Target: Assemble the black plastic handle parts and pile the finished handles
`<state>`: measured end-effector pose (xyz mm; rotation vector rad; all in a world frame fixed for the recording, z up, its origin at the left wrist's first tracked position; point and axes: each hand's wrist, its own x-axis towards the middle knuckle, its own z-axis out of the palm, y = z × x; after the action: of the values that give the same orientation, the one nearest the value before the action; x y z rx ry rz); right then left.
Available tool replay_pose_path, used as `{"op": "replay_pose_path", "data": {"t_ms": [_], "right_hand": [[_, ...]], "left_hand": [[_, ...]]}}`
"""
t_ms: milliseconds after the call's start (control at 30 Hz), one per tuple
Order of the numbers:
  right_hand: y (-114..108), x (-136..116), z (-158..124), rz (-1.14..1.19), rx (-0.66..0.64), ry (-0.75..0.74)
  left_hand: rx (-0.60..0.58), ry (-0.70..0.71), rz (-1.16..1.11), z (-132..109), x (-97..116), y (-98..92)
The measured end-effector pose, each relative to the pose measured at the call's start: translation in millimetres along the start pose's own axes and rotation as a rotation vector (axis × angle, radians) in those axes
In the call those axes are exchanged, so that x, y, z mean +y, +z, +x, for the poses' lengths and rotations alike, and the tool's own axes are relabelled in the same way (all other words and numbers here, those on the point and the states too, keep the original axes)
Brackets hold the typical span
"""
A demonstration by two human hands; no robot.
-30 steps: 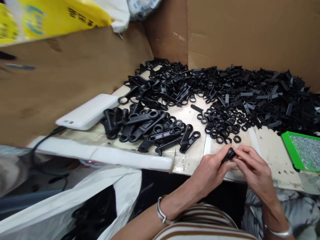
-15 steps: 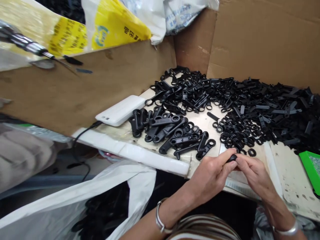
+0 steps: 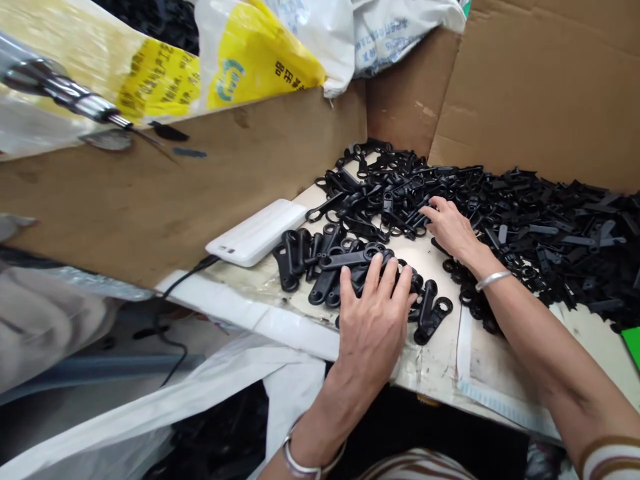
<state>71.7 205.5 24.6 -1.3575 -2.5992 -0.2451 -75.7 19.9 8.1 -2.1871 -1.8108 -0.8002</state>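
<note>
My left hand [image 3: 374, 319] lies flat, fingers spread, on top of a small heap of black plastic handle-shaped parts [image 3: 320, 263] near the table's front edge. My right hand [image 3: 449, 223] reaches further back, its fingers open and resting on the large pile of loose black parts [image 3: 525, 213] that covers the back of the table. A cluster of small black rings [image 3: 473, 300] lies partly hidden under my right forearm. Both wrists wear silver bangles.
A white power bank [image 3: 257, 232] with a black cable lies left of the heap. Cardboard walls [image 3: 540, 93] enclose the table at the back and left. Yellow and white plastic bags [image 3: 250, 60] sit above the left wall. A white bag [image 3: 150, 413] hangs below the table edge. A green tray corner [image 3: 633, 343] shows at right.
Both hands have left the small black part they pinched together at the table's front. The left moved onto the handle heap and the right reached back into the big pile. The view shifted right.
</note>
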Motion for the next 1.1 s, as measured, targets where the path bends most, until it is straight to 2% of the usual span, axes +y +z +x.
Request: {"op": "replay_pose_path", "data": {"t_ms": [100, 233, 400, 433, 500, 567, 667, 700, 767, 867, 967, 1100], "right_hand": [[6.1, 3.3, 9.9, -0.047, -0.003, -0.005], [-6.7, 15.5, -6.8, -0.079, 0.013, -0.03], [-51.5, 27.9, -66.6, -0.013, 0.049, 0.049], [-63.2, 28.5, -81.7, 0.052, 0.037, 0.056], [-86.8, 26.6, -111.5, 0.225, -0.066, 0.008], [-107.6, 21.6, -137.5, 0.408, -0.22, -0.081], [-126.1, 17.0, -168.4, 0.643, -0.314, -0.095], [-128.1, 18.6, -177.8, 0.695, -0.315, -0.058], [-126.0, 27.5, -197.3, 0.732, -0.288, 0.061], [-108.1, 47.0, -227.6, 0.564, -0.139, 0.28], [-77.7, 54.7, -249.7, 0.366, -0.018, 0.336], [-44.5, 43.8, -255.6, 0.305, 0.019, 0.282]], "left_hand": [[0.021, 0.01, -0.024, -0.8, -0.8, -1.5], [0.09, 0.026, -0.054, -1.9, 0.1, 1.2], [0.259, 0.085, -0.121, -0.9, 7.8, 0.6], [0.29, 0.114, -0.151, -0.5, 11.3, -1.6], [0.307, 0.183, -0.244, 0.7, 21.6, -7.0], [0.219, 0.276, -0.407, 2.0, 36.6, -10.6], [-0.128, 0.308, -0.755, 2.5, 64.5, -6.3], [-0.27, 0.266, -0.878, 1.9, 73.5, -2.1], [-0.533, 0.098, -1.126, -0.6, 88.4, 8.5], [-0.792, -0.263, -1.49, -6.0, 101.3, 21.8], [-0.851, -0.522, -1.71, -9.2, 106.8, 26.2], [-0.824, -0.624, -1.846, -9.2, 111.1, 26.4]]}}
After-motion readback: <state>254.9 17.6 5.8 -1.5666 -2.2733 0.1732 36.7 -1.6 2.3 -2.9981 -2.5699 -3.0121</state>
